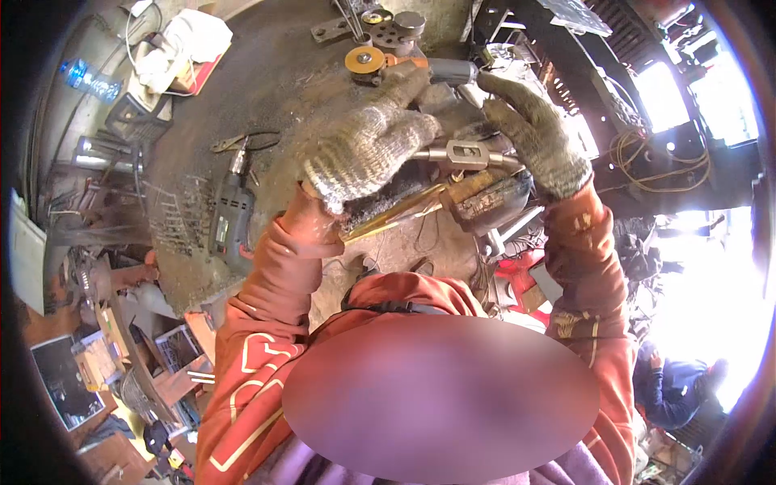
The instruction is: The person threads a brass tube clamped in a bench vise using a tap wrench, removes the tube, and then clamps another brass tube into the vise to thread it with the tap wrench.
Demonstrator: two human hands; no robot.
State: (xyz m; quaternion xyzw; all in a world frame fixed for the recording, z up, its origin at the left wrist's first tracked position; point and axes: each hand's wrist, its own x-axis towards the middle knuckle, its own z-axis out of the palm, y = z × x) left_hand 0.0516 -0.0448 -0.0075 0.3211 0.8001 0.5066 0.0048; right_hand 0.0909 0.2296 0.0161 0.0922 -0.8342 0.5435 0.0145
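In the head view, we see the grey-knit-gloved left hand (368, 141) over the orange-and-grey cylindrical angle grinder (446, 70), beyond the slotted silver metal bar (437, 153). The similarly gloved right hand (536, 133) reaches its rear end (we cannot tell whether either grip is closed).

Can't read any text, brand or number. Pale-yellow outlined print (257, 388) on left orange-red fabric sleeve (263, 319), not resolvable into letters. Markings on blue-tinted plastic bottle (90, 81), dark-grey pistol-shaped drill (232, 214), orange-and-grey angle grinder (449, 70): too small or blurred.
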